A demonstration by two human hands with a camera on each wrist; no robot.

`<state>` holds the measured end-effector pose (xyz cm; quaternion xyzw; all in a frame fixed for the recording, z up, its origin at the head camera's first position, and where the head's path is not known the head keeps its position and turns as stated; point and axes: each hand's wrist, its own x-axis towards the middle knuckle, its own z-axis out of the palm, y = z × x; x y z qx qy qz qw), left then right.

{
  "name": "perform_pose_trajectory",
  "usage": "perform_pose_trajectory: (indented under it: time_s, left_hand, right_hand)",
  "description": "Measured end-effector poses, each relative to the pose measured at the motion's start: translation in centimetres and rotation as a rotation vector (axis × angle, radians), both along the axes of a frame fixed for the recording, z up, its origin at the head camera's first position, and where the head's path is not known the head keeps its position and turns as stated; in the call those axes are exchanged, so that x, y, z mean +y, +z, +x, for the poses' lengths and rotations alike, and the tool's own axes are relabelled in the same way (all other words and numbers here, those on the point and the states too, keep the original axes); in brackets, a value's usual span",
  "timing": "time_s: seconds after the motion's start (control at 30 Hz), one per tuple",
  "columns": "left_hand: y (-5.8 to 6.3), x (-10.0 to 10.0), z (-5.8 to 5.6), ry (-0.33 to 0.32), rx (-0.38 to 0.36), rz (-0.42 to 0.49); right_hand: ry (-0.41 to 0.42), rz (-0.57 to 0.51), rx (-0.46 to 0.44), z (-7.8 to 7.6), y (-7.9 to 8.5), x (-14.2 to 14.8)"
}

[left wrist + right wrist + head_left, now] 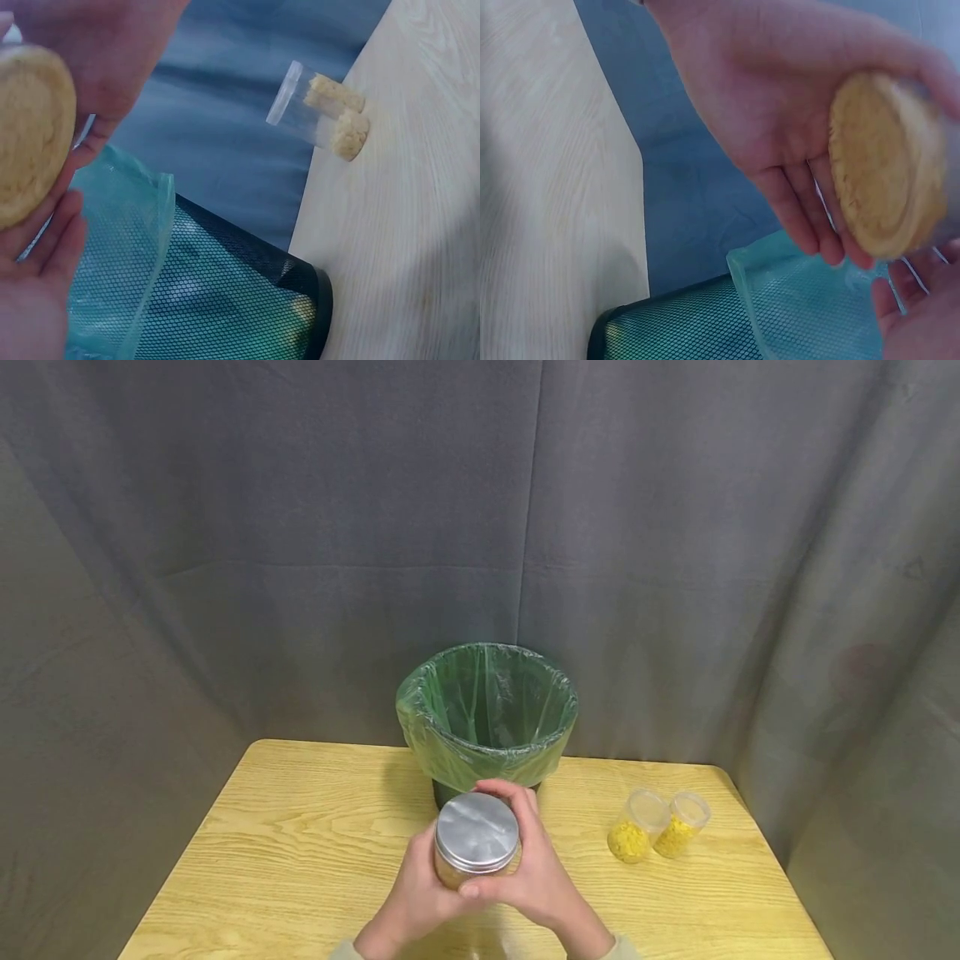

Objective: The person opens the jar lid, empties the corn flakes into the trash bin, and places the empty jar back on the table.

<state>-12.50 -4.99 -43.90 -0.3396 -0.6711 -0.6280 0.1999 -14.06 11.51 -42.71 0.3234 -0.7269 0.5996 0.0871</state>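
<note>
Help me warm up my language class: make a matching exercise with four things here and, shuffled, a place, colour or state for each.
1. lidded jar
2. bin
3. small tubs
4. curtain

A. on the table, right of the bin
B. grey, hanging behind the table
C. held between left hand and right hand
D. lined with a green bag

Pairs: 1-C; 2-D; 3-A; 4-B

From where I stand, a grey curtain (337,485) hangs behind and down both sides, lightly creased, a thin seam (531,485) running down near its middle. Before it stands a wood-grained table (300,843), far corners rounded, faintly shadowed in soft light.
</note>
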Motion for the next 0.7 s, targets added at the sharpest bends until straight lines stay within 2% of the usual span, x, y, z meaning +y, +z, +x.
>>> perform_pose_trajectory:
  time_s: [0.1,0.2,0.33,0.43,0.5,0.6,0.7]
  left_hand:
    - [-0.6,0.3,-0.3,0.119,0.035,-0.013]
    - [-1.8,0.5,-0.8,0.233,0.038,-0.039]
    - [-3.1,0.5,-1.4,0.315,0.045,-0.078]
    - [-3.2,0.6,-1.5,0.331,0.061,-0.093]
    - [-2.9,0.6,-1.4,0.321,0.066,-0.091]
    - [-1.8,0.6,-0.8,0.275,0.061,-0.071]
    - [-0.6,0.5,-0.2,0.2,0.049,-0.045]
  right_hand:
    - [-0.077,0.017,-0.047,0.4,0.2,-0.3]
    - [-0.131,0.022,-0.093,0.6,0.2,-0.6]
    - [-0.154,0.017,-0.117,0.7,0.0,-0.9]
    - [-0.159,0.018,-0.115,0.7,-0.1,-1.0]
    - [-0.156,0.021,-0.106,0.7,-0.1,-0.9]
    - [-0.136,0.012,-0.085,0.8,0.4,-0.9]
    - [-0.098,-0.009,-0.063,1.2,1.5,-1.0]
